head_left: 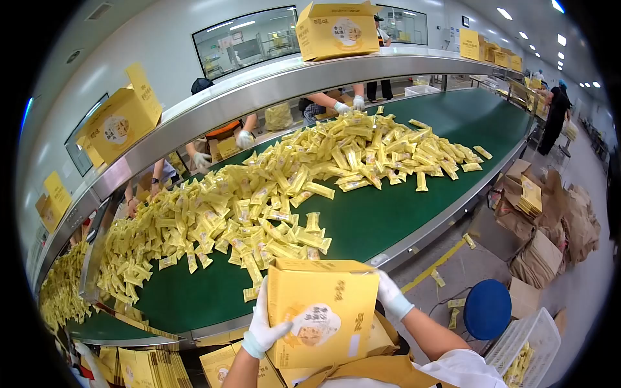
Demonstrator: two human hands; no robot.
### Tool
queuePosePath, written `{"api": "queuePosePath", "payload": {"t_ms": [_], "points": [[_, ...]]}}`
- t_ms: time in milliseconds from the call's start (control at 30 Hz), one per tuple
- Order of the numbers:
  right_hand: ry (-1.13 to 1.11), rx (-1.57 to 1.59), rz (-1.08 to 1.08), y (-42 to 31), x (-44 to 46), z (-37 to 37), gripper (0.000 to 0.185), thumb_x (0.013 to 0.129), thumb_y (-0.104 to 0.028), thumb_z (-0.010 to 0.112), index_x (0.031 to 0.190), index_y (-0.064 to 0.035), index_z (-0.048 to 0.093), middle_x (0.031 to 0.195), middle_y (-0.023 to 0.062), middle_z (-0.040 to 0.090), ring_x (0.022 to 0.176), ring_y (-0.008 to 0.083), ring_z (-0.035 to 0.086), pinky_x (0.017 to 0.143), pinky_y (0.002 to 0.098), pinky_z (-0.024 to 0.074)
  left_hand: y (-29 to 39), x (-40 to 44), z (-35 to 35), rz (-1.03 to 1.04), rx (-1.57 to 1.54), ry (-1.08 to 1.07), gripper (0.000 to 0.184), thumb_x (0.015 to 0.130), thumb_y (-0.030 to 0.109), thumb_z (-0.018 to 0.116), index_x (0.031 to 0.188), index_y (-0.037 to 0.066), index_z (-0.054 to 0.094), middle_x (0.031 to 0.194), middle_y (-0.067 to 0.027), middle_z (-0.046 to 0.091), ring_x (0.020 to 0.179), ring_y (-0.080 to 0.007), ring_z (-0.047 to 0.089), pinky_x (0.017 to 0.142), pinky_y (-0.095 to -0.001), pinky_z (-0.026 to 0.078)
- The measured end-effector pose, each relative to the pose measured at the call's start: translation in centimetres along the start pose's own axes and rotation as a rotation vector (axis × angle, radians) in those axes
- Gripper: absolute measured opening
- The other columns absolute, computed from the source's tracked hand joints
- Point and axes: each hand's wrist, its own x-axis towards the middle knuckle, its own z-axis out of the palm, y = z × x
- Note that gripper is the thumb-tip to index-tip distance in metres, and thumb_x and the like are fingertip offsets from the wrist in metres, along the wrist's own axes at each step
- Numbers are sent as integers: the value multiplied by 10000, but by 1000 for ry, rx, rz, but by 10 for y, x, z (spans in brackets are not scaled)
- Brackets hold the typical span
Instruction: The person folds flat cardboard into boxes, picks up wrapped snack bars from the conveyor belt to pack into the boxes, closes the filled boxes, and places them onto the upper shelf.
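A yellow printed cardboard box (291, 284) is held in front of my body at the near edge of the conveyor. My left hand (264, 326), in a white glove, grips its left side with the thumb across the printed front. At the upper right side of the box is my right hand (392, 294), also gloved; its fingers are partly hidden behind the box. Just beyond the box lie yellow wrapped snack packets (278, 239), heaped along the green conveyor belt (362, 220). The inside of the box is not visible.
A metal shelf (226, 87) over the belt bears more boxes (336, 32). Co-workers' gloved hands (244, 139) reach the pile from the far side. Flattened cartons (152, 368) stand below left. A blue stool (487, 309), a white crate (533, 343) and brown paper sacks (537, 255) are at right.
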Motion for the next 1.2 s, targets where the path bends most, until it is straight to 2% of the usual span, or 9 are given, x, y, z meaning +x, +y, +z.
{"api": "queuePosePath", "payload": {"t_ms": [100,200,333,400,500,633,867,967,1200], "points": [[-19,-297,-302,-25,-30,31,716,999,-366,514,1523,39,239,1425,295,477,1348,388,463,1111,403,373,-47,-17,12,-46,-449,56,1028,797,291,726,1589,32,123,1541,-172,362,1386,-285,420,1129,-400,370],[88,-513,1,-91,-52,47,763,986,-313,537,1545,31,148,1437,321,457,1311,453,485,1090,439,398,-107,-57,12,-305,-847,179,823,849,349,673,1522,33,319,1478,-177,443,1314,-302,493,1069,-409,443],[-10,-619,-49,-111,-52,46,794,917,-285,529,1548,21,156,1311,389,521,1152,497,577,1010,478,461,-128,-66,28,-393,-1090,278,685,887,379,635,1443,26,444,1422,-197,493,1267,-315,529,1037,-414,471],[-35,-636,-148,-125,-57,50,799,904,-265,525,1545,37,155,1348,378,495,1124,465,606,998,455,475,-131,-68,40,-411,-1015,291,657,898,382,624,1417,12,465,1393,-212,512,1250,-331,540,1033,-419,471],[-152,-866,-8,-182,-63,73,777,891,-230,504,1537,40,167,1120,307,624,768,401,675,691,472,554,-124,-67,53,-400,-708,325,620,914,386,607,1379,-10,496,1350,-233,541,1224,-354,557,1027,-427,471],[-99,-1001,-194,-124,-50,124,841,868,-197,538,1561,40,125,898,256,607,598,384,630,573,472,532,-115,-66,44,-292,-4,400,583,936,392,584,1327,-38,538,1293,-261,579,1189,-386,580,1019,-438,472],[-146,-970,-146,-126,-63,124,894,872,-229,576,1566,48,85,930,269,605,627,359,648,583,457,538,-100,-53,-5,-155,792,342,561,974,402,545,1237,-89,611,1192,-311,646,1128,-440,619,1004,-456,473],[-153,-859,-149,-123,-64,109,892,900,-247,564,1582,-8,42,957,269,616,666,386,648,635,471,543,-18,-33,20,-502,847,137,700,983,499,535,1300,-126,544,1260,-348,595,1182,-461,571,1030,-443,446],[-58,-458,-282,-68,-52,68,817,988,-278,519,1603,-125,4,1011,296,641,793,439,637,808,489,516,-17,-48,-13,-693,518,132,653,976,421,591,1364,-99,512,1362,-322,541,1228,-449,528,1069,-450,398]]}}
